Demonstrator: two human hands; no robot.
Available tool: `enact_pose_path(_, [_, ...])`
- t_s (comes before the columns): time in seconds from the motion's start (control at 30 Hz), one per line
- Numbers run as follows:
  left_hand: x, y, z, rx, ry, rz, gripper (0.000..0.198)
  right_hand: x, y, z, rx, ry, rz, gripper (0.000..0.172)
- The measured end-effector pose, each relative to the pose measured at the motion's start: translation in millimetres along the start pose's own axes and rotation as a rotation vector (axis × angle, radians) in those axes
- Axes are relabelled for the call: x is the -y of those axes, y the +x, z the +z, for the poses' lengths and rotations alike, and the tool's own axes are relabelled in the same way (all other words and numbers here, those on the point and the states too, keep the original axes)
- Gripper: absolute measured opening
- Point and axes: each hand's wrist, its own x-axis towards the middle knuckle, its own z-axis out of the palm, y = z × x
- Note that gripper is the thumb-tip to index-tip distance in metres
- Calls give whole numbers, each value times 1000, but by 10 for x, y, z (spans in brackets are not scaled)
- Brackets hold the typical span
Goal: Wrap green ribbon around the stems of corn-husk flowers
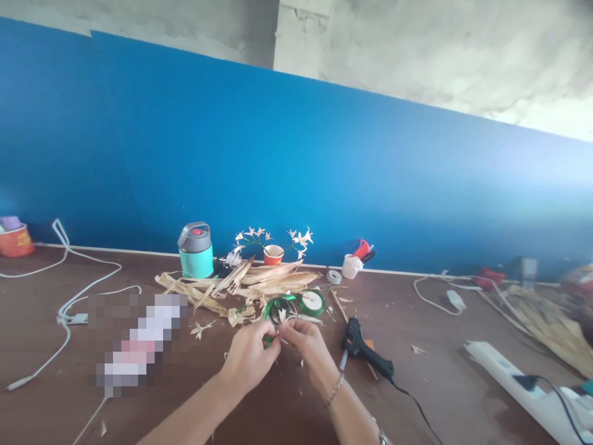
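My left hand (pixel 250 352) and my right hand (pixel 309 345) meet at the fingertips above the table, both closed in a pinch. A small white flower (pixel 282 316) sticks up from where the fingers meet, and its base is hidden. Under my left thumb a piece of green tape (pixel 267 340) shows. Just beyond the hands lies a green-rimmed tape roll (pixel 311 301), with green ribbon loops (pixel 279 306) beside it. Dry corn husks (pixel 273 278) are heaped behind these. Farther back, an orange paper cup (pixel 273 255) holds green stems with white flowers (pixel 303 237).
A black glue gun (pixel 365 349) lies right of my hands. Farther right is a white power strip (pixel 514 383). A teal jar (pixel 196 259), a white tape ring (pixel 333 276) and a white cup of pens (pixel 352 266) stand before the blue partition (pixel 278 154). White cables (pixel 69 303) cross the left side.
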Motion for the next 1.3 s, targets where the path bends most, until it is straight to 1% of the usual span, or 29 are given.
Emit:
enact_pose_path(0.07, [28,26,-8,-15,-113,-39,15,-8,6,-9,-1,19,-19,33])
enact_pose_path(0.13, [52,57,-14,-21,-215,-62,18,-34,22,-15,-48,24,-41,36])
enact_pose_path(0.2, [67,82,-16,-28,-274,-78,20,-69,47,-23,-86,14,-55,41])
enact_pose_path(0.27, [70,96,-13,-30,-309,-94,21,-100,73,-34,-95,-9,-64,44])
enact_pose_path(0.43, [72,95,-3,-17,-374,-112,21,-109,96,-49,-88,-50,-82,45])
enact_pose_path(0.5, [79,97,-4,-30,-379,-102,22,-104,94,-42,-99,-54,-95,46])
enact_pose_path(0.63, [92,108,-14,-57,-399,-107,23,-126,107,-40,-209,-6,-108,45])
enact_pose_path(0.7, [98,110,-14,-59,-406,-109,23,-144,119,-53,-244,11,-115,45])
enact_pose_path(0.77, [107,109,-4,-67,-407,-93,23,-147,125,-62,-232,-1,-128,46])
enact_pose_path(0.83, [122,105,14,-74,-406,-77,24,-127,114,-55,-184,-8,-128,42])
enact_pose_path(0.9, [135,97,32,-80,-394,-60,24,-86,82,-30,-129,18,-123,35])
enact_pose_path(1.0, [135,76,37,-117,-324,3,22,-24,18,10,-65,75,-145,33])
enact_pose_path(1.2, [88,19,-25,-162,-47,194,20,-42,-28,-12,-36,183,-264,20])
enact_pose_path(1.23, [88,14,-30,-176,1,234,20,-53,-26,-18,-27,189,-283,20])
enact_pose_path(1.3, [100,9,-31,-204,94,319,21,-68,-25,-21,-22,188,-312,27])
